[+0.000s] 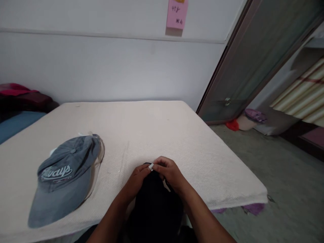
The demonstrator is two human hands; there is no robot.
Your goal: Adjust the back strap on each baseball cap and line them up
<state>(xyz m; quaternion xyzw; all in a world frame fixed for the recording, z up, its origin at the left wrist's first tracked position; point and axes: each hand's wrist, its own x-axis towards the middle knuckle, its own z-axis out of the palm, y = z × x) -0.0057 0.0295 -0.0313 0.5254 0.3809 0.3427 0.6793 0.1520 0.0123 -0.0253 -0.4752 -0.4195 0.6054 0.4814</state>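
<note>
A black cloth item that looks like a cap (pixel 157 209) is held at the near edge of the padded surface, its lower part close to my body. My left hand (pixel 138 177) pinches its top edge beside a small white tag (pixel 151 166). From the other side, my right hand (pixel 168 170) grips the tag between thumb and fingers, with the fingers curled behind the black cloth. To the left lies a grey-blue cap (pixel 65 175) with white lettering, its brim toward me. Another, beige-edged cap (pixel 97 165) shows partly beneath it.
The cream-covered padded surface (pixel 141 125) reaches back to a white wall with a pink note (pixel 177 15). Folded dark and red cloth (pixel 22 96) sits at far left. On the right are a glass door (pixel 235 60), bags on the floor (pixel 248 119) and a striped curtain (pixel 303 92).
</note>
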